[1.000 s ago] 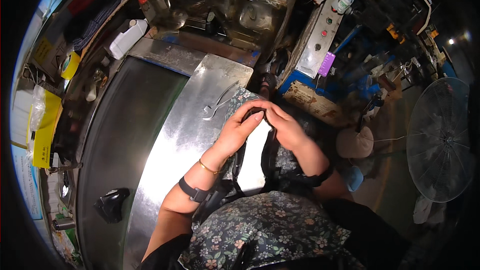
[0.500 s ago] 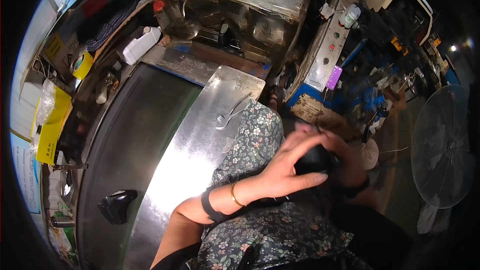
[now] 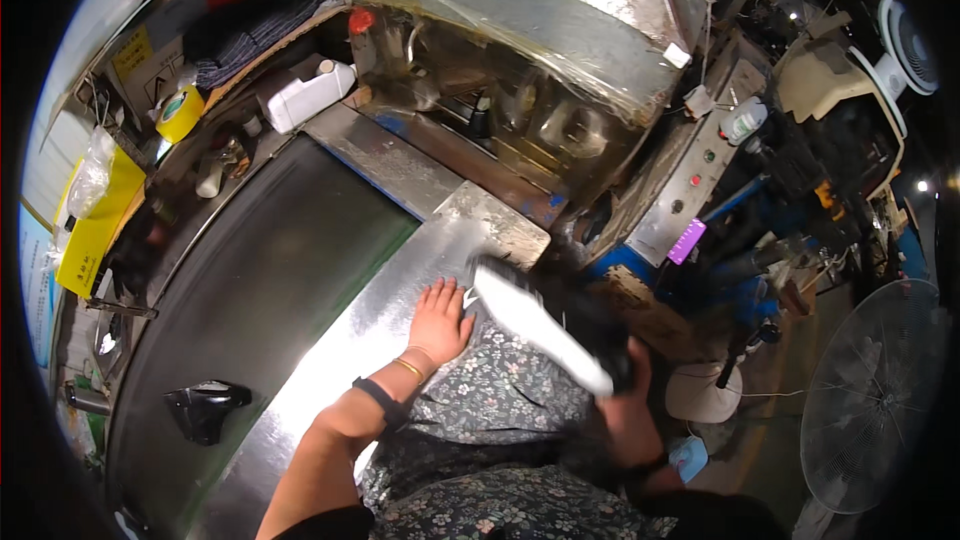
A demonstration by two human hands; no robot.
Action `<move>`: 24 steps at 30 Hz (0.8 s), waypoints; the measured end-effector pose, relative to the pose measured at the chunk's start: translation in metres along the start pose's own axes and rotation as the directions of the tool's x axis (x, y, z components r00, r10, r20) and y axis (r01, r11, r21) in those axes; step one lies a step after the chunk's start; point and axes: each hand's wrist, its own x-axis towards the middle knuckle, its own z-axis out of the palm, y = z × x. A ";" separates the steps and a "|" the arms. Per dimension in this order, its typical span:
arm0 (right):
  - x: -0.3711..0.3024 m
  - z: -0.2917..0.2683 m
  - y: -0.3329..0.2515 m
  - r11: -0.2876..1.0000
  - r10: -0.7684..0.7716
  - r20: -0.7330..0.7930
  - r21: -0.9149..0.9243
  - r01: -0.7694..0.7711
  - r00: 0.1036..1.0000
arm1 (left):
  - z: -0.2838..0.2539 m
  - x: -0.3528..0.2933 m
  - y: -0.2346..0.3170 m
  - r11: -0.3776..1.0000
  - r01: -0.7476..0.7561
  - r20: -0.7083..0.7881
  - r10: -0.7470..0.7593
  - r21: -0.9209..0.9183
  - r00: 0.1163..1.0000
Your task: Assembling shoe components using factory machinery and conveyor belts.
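My left hand (image 3: 440, 322) lies flat, fingers spread, on the shiny metal plate (image 3: 400, 290) at the edge of my flowered apron (image 3: 500, 400). It holds nothing. My right hand (image 3: 622, 408) grips the heel end of a black shoe (image 3: 575, 315) with a white sole (image 3: 530, 325). The shoe is tilted sole-up over my lap, its toe pointing toward the plate near my left hand's fingers. A black band sits on each wrist, and a thin gold bangle on the left.
A dark conveyor belt (image 3: 260, 280) runs left of the plate, with a black shoe part (image 3: 205, 408) on it. Behind stands a metal-hooded machine (image 3: 520, 50) with a control panel (image 3: 690, 190). A white jug (image 3: 310, 95), a yellow tape roll (image 3: 180, 112) and a floor fan (image 3: 880, 395) surround me.
Both hands were together on the shoe over my lap, then reached right. Now the left hand rests on the metal plate and the right alone holds the shoe, sole up.
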 end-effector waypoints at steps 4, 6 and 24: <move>0.168 0.077 0.012 0.847 -0.367 0.097 -0.375 0.376 0.925 | -0.006 0.000 0.000 0.999 0.035 -0.030 -0.035 -0.010 0.999; 0.247 0.090 0.030 0.620 -0.443 0.194 -0.639 0.455 0.875 | -0.006 0.004 0.005 1.000 0.021 -0.039 -0.021 -0.007 0.999; -0.022 0.093 0.106 -0.385 0.497 0.648 -0.431 0.816 0.577 | -0.044 -0.037 -0.052 0.975 0.158 -0.236 -0.191 -0.154 0.953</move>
